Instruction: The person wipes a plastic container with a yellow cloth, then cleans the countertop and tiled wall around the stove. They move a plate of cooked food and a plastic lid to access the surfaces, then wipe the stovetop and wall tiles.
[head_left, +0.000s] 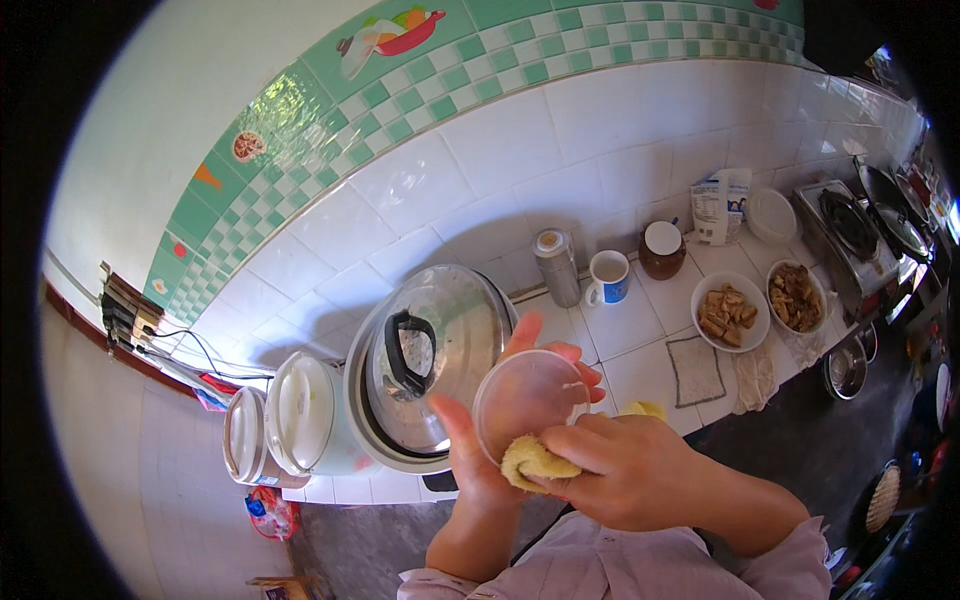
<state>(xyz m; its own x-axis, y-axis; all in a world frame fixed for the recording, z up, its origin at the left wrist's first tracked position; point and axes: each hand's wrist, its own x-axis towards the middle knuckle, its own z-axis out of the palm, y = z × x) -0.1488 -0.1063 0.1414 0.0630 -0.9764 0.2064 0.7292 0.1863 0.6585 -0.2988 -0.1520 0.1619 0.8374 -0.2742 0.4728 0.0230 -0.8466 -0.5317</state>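
Note:
A clear round plastic container or lid (529, 397) rests across my left hand (476, 450), whose fingers are spread behind and around it. In my right hand (622, 469) a folded yellow cloth (534, 463) is pinched and touches the lower rim of the clear plastic piece. Both hands are close together in front of my body, over the front edge of the white tiled counter (637, 375). Part of another yellow item (646, 409) shows just beyond my right hand; what it is cannot be told.
Left: large pot with metal lid (457, 337), lidded buckets (304, 412). Behind: steel flask (557, 270), mug (609, 277), brown jar (661, 251). Right: plate of food pieces (730, 311), bowl of food (796, 296), grey-edged cloth (696, 371), gas stove (847, 232).

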